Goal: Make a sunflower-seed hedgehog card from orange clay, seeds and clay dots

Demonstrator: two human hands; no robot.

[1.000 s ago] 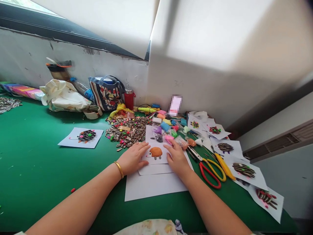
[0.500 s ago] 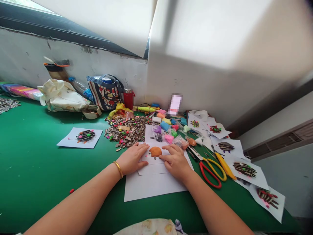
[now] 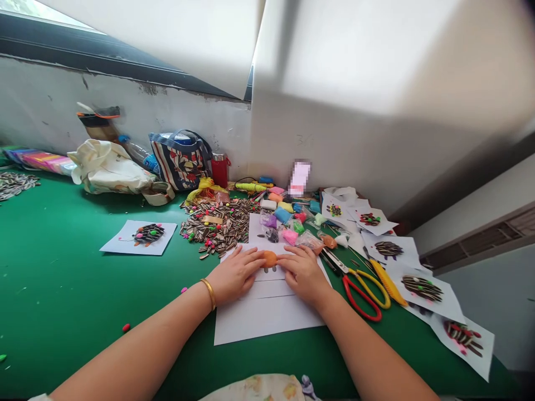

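An orange clay shape [image 3: 270, 258] with small grey feet lies on white paper [image 3: 259, 318] in front of me. My left hand [image 3: 236, 273] rests flat on the sheet, its fingertips at the shape's left edge and covering the part there. From the right, my right hand [image 3: 304, 273] touches the shape's other edge with extended fingers. Neither hand grasps anything. Just beyond are sunflower seeds [image 3: 223, 225] mixed with coloured bits, and small bags of coloured clay, one of them pink [image 3: 289, 236].
Scissors with red and yellow handles [image 3: 361, 289] and a yellow cutter [image 3: 388, 283] lie right of my right hand. Several seed-hedgehog cards line the right edge; another card [image 3: 140, 237] lies left. Bags [image 3: 179, 161] and a red bottle [image 3: 219, 170] stand by the wall.
My left hand has slid right and now covers the left end of the orange shape. My right hand's fingers have shifted slightly to its upper right edge. The view has moved slightly.
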